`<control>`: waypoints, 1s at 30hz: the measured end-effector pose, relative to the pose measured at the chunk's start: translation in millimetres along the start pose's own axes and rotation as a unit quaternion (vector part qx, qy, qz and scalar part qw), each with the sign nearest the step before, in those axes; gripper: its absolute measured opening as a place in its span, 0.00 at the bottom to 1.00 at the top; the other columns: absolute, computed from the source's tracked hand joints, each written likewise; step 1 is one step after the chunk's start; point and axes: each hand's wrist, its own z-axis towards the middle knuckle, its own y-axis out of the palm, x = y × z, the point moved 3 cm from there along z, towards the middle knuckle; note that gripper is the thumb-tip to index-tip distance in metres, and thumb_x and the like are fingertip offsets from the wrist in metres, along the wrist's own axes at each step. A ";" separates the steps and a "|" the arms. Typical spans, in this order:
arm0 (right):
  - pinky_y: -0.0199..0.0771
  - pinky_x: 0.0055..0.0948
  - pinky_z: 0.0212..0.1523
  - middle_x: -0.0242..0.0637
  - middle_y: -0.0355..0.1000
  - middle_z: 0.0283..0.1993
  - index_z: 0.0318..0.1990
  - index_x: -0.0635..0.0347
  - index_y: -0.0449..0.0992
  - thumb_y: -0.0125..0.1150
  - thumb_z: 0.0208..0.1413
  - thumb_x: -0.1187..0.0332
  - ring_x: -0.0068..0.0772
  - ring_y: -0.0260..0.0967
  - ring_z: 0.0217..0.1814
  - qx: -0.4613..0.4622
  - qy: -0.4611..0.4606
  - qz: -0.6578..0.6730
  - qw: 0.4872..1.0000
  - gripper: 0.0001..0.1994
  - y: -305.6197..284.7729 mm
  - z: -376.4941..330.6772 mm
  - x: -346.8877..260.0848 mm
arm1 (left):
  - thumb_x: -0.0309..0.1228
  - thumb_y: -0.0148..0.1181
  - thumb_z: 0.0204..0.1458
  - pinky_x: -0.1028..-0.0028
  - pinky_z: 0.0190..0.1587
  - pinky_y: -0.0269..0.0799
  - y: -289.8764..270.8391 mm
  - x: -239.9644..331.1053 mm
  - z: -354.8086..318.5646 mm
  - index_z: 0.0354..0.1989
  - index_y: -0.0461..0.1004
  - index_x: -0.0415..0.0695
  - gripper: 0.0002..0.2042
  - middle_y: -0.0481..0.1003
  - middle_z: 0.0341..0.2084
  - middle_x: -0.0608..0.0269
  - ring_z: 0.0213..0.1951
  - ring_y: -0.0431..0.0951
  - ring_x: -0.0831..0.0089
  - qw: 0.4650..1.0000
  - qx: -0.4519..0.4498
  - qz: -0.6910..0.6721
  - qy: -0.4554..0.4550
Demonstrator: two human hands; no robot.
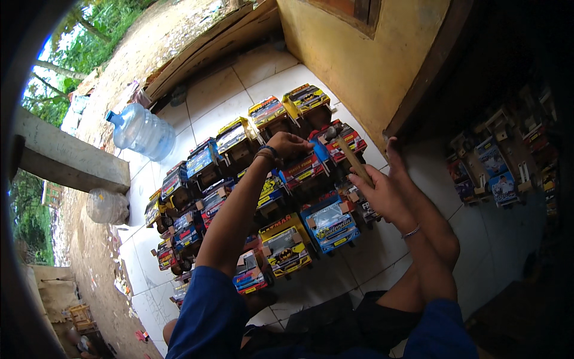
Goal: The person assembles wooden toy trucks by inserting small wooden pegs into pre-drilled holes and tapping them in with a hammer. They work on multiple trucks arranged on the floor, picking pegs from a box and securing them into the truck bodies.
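Note:
Several colourful toy trucks (287, 245) stand in rows on the white tiled floor (353, 272) in front of me. My left hand (288, 144) reaches forward, its fingers curled on top of a red and blue toy truck (304, 167) in the far rows. My right hand (375, 190) grips the wooden handle of a hammer (350, 157). The hammer's metal head hangs over the trucks just right of my left hand. My knee (439, 233) rises beside the right forearm.
A large blue water jug (142, 131) lies at the back left, with a clear jug (107, 206) beside a concrete beam (66, 158). A yellow wall (359, 54) closes the back. More toy trucks (496, 170) sit in the dark area at right.

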 end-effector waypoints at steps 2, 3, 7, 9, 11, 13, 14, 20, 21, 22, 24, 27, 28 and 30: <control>0.72 0.39 0.36 0.49 0.75 0.31 0.52 0.63 0.72 0.54 0.64 0.58 0.43 0.76 0.33 0.025 -0.053 -0.052 0.997 0.18 0.7 -1.7 -1.4 | 0.43 0.73 0.48 0.80 0.33 0.71 -0.5 -0.4 -0.2 0.38 0.82 0.46 0.15 0.80 0.29 0.72 0.29 0.75 0.85 1.000 0.001 0.001 0.002; 0.72 0.41 0.35 0.50 0.75 0.30 0.53 0.63 0.71 0.53 0.65 0.59 0.46 0.76 0.33 0.036 -0.067 -0.080 0.994 0.18 1.6 -3.1 -2.4 | 0.42 0.74 0.47 0.81 0.31 0.71 -0.5 -0.9 0.1 0.37 0.83 0.45 0.15 0.80 0.28 0.72 0.28 0.74 0.85 1.000 0.004 -0.005 0.005; 0.71 0.44 0.33 0.52 0.74 0.28 0.62 0.59 0.66 0.50 0.65 0.63 0.52 0.76 0.32 0.045 -0.106 -0.091 0.989 0.20 8.2 -8.8 -9.1 | 0.40 0.75 0.46 0.81 0.30 0.70 -0.5 -6.0 4.8 0.36 0.83 0.43 0.15 0.81 0.26 0.70 0.25 0.74 0.86 0.999 0.009 -0.025 0.022; 0.71 0.45 0.33 0.53 0.74 0.29 0.66 0.56 0.62 0.49 0.65 0.65 0.52 0.75 0.32 0.030 -0.118 -0.106 0.987 0.23 11.8 -8.6 -11.8 | 0.39 0.73 0.48 0.81 0.31 0.72 0.1 -9.0 8.6 0.37 0.83 0.44 0.14 0.81 0.28 0.70 0.27 0.75 0.85 0.999 0.001 -0.025 0.034; 0.72 0.46 0.34 0.53 0.74 0.30 0.69 0.51 0.59 0.50 0.65 0.67 0.53 0.75 0.33 0.019 -0.141 -0.146 0.979 0.25 14.7 -7.4 -14.1 | 0.37 0.71 0.51 0.80 0.34 0.73 -0.4 -11.1 12.1 0.40 0.82 0.46 0.11 0.81 0.30 0.70 0.29 0.76 0.84 0.999 -0.010 -0.017 0.040; 0.72 0.47 0.34 0.53 0.74 0.31 0.71 0.46 0.56 0.50 0.64 0.68 0.54 0.75 0.33 0.009 -0.159 -0.162 0.974 0.28 18.0 -6.6 -15.1 | 0.35 0.70 0.52 0.80 0.33 0.74 -1.6 -11.6 13.7 0.41 0.82 0.45 0.11 0.81 0.30 0.70 0.29 0.77 0.84 0.999 -0.007 -0.005 0.048; 0.72 0.47 0.34 0.53 0.74 0.31 0.72 0.44 0.55 0.51 0.64 0.69 0.54 0.74 0.33 0.006 -0.169 -0.159 0.973 0.29 19.4 -5.7 -15.5 | 0.34 0.70 0.52 0.80 0.33 0.74 -2.3 -11.4 14.2 0.42 0.82 0.44 0.11 0.81 0.30 0.70 0.29 0.77 0.84 0.999 -0.004 0.002 0.048; 0.73 0.46 0.33 0.52 0.74 0.31 0.72 0.39 0.54 0.51 0.63 0.70 0.53 0.74 0.32 -0.009 -0.176 -0.167 0.970 0.30 23.2 -1.2 -12.1 | 0.34 0.69 0.52 0.80 0.35 0.75 -1.9 -9.4 12.0 0.45 0.81 0.42 0.14 0.81 0.30 0.69 0.30 0.77 0.83 0.997 0.016 0.051 0.057; 0.73 0.45 0.33 0.52 0.74 0.30 0.72 0.38 0.54 0.51 0.63 0.70 0.53 0.75 0.32 -0.012 -0.166 -0.172 0.971 0.30 23.7 -0.8 -10.5 | 0.34 0.69 0.52 0.80 0.35 0.75 -1.4 -9.9 11.7 0.45 0.81 0.43 0.14 0.81 0.30 0.69 0.30 0.77 0.83 0.998 0.018 0.038 0.051; 0.73 0.45 0.33 0.52 0.74 0.30 0.72 0.38 0.54 0.51 0.63 0.70 0.53 0.75 0.32 -0.009 -0.174 -0.167 0.970 0.30 24.1 -0.5 -10.0 | 0.35 0.69 0.52 0.80 0.35 0.75 -0.8 -10.1 11.5 0.44 0.81 0.43 0.14 0.81 0.30 0.68 0.30 0.77 0.82 0.998 0.019 0.024 0.049; 0.73 0.45 0.33 0.51 0.74 0.30 0.72 0.38 0.54 0.51 0.63 0.69 0.52 0.75 0.32 -0.005 -0.175 -0.168 0.970 0.30 25.6 0.7 -8.2 | 0.35 0.69 0.52 0.79 0.34 0.75 0.1 -10.1 11.4 0.44 0.81 0.43 0.14 0.81 0.30 0.68 0.30 0.77 0.82 0.999 0.021 0.016 0.046; 0.72 0.42 0.30 0.51 0.73 0.25 0.71 0.41 0.57 0.51 0.63 0.70 0.49 0.76 0.28 0.013 -0.208 -0.184 0.961 0.29 27.2 1.6 -8.1 | 0.35 0.69 0.52 0.79 0.35 0.75 1.2 -9.6 11.3 0.44 0.81 0.42 0.14 0.81 0.31 0.68 0.30 0.77 0.82 0.999 0.025 0.026 0.041; 0.72 0.42 0.30 0.51 0.73 0.25 0.71 0.41 0.57 0.51 0.63 0.70 0.49 0.76 0.28 0.012 -0.208 -0.191 0.959 0.29 27.6 2.1 -7.6 | 0.35 0.69 0.52 0.79 0.35 0.76 1.3 -9.4 11.3 0.44 0.81 0.42 0.14 0.81 0.31 0.68 0.30 0.77 0.82 0.999 0.023 0.027 0.042; 0.72 0.43 0.30 0.51 0.74 0.26 0.71 0.41 0.57 0.51 0.63 0.70 0.49 0.76 0.28 0.004 -0.192 -0.217 0.957 0.29 27.9 2.8 -6.2 | 0.34 0.69 0.52 0.79 0.35 0.76 1.5 -10.0 11.6 0.43 0.81 0.42 0.14 0.81 0.31 0.67 0.31 0.78 0.82 0.999 0.024 0.028 0.038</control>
